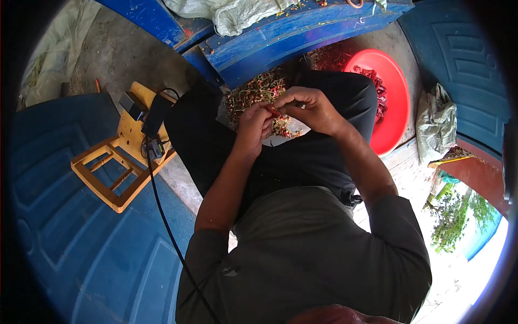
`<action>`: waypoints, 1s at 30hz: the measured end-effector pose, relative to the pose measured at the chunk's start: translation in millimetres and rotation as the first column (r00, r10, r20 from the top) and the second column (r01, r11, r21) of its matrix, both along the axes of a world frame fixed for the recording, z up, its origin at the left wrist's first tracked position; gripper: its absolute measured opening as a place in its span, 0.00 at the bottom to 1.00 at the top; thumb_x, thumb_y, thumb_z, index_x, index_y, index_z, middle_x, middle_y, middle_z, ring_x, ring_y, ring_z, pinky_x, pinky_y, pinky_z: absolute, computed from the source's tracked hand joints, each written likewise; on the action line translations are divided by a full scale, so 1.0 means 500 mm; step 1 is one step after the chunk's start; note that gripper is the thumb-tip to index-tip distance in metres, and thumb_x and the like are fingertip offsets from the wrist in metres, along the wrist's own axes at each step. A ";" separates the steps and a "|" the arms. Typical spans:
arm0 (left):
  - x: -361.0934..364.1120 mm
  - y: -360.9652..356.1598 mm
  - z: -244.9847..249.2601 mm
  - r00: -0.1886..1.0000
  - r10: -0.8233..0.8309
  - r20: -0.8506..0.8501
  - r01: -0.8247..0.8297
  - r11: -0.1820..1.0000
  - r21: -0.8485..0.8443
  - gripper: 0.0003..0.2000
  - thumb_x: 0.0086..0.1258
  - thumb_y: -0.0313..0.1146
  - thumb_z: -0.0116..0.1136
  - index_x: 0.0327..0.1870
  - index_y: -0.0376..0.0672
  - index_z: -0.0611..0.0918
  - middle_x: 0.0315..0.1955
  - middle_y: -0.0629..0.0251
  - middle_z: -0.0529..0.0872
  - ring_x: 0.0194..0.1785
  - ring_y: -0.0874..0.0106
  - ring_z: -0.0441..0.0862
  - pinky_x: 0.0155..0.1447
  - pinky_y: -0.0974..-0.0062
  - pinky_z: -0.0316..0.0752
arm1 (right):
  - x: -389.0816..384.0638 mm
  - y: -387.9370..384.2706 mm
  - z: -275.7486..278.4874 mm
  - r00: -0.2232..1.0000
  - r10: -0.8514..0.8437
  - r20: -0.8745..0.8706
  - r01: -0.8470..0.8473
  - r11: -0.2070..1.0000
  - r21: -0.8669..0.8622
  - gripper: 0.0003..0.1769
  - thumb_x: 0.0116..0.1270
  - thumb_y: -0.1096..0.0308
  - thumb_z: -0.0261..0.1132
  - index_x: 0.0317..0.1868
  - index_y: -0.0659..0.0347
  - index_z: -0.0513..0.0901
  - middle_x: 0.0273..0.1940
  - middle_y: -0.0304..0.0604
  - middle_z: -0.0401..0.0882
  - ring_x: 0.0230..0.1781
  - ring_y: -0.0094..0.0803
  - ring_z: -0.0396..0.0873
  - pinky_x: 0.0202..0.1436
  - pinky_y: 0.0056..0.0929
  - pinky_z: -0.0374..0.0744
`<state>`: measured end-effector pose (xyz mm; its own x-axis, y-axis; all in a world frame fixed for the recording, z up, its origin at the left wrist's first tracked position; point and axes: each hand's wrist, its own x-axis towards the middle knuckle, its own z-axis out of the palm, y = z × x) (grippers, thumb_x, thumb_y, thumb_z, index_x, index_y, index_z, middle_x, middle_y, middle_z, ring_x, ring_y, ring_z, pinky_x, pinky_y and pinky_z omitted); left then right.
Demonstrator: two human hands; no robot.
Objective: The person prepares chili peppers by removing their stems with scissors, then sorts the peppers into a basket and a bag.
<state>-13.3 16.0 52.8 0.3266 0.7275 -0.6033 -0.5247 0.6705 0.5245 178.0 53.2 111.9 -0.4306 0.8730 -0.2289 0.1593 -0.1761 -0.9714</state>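
Observation:
My left hand (253, 124) is closed around a red chili pepper (273, 112), whose end shows between the two hands. My right hand (314, 109) is bent over it from the other side, thumb and fingers pinched at the pepper's end. Both hands meet above my lap. Just beyond and below them lies a pile of stems and chili scraps (249, 97), with bits of red among the tan stalks. My fingers partly cover the pepper and the pile.
A red basin (400, 108) holding red chilies stands to the right of my knee. A blue bench (280, 43) crosses in front, with a pale sack (232, 16) on it. Left is a wooden chair (121, 173) bearing boxes and a black cable (162, 216). Another sack (436, 124) hangs right.

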 end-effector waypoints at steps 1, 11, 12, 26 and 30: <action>-0.001 0.000 0.004 1.000 -0.008 -0.018 0.008 1.000 -0.004 0.05 0.73 0.29 0.51 0.44 0.42 0.78 0.20 0.77 0.68 0.18 0.86 0.61 0.22 0.84 0.56 | 0.005 0.008 -0.002 0.996 0.082 0.018 -0.083 0.994 0.069 0.10 0.70 0.80 0.67 0.50 0.64 0.87 0.43 0.39 0.85 0.45 0.22 0.83 0.50 0.24 0.81; 0.001 -0.001 -0.004 0.999 -0.020 -0.045 0.018 0.999 -0.048 0.05 0.73 0.29 0.51 0.43 0.39 0.78 0.20 0.77 0.68 0.18 0.86 0.60 0.21 0.83 0.56 | -0.004 0.034 0.024 0.920 0.245 0.305 -0.325 0.912 0.251 0.11 0.66 0.78 0.69 0.49 0.64 0.87 0.40 0.43 0.84 0.40 0.30 0.84 0.43 0.30 0.80; 0.001 0.001 -0.002 0.999 -0.015 -0.045 0.012 0.998 -0.061 0.05 0.73 0.29 0.50 0.43 0.39 0.78 0.20 0.77 0.68 0.18 0.86 0.60 0.20 0.83 0.55 | -0.004 0.032 0.019 0.920 0.246 0.304 -0.326 0.912 0.250 0.11 0.66 0.78 0.69 0.49 0.64 0.87 0.40 0.43 0.84 0.40 0.30 0.84 0.43 0.30 0.80; 0.001 0.001 -0.006 1.000 -0.002 0.007 0.002 0.999 -0.046 0.08 0.71 0.30 0.53 0.47 0.40 0.77 0.20 0.79 0.67 0.18 0.86 0.60 0.22 0.84 0.57 | -0.003 0.014 -0.026 0.814 -0.072 0.576 -0.379 0.685 0.622 0.09 0.66 0.73 0.68 0.44 0.62 0.80 0.35 0.47 0.80 0.32 0.46 0.83 0.35 0.39 0.82; 0.000 0.006 0.003 1.000 -0.012 0.023 0.013 0.999 -0.051 0.09 0.72 0.30 0.52 0.49 0.40 0.77 0.20 0.79 0.68 0.18 0.87 0.61 0.22 0.84 0.57 | -0.001 0.009 -0.050 0.800 -0.106 0.590 -0.361 0.701 0.615 0.10 0.67 0.72 0.67 0.47 0.63 0.78 0.33 0.49 0.80 0.31 0.47 0.82 0.35 0.37 0.82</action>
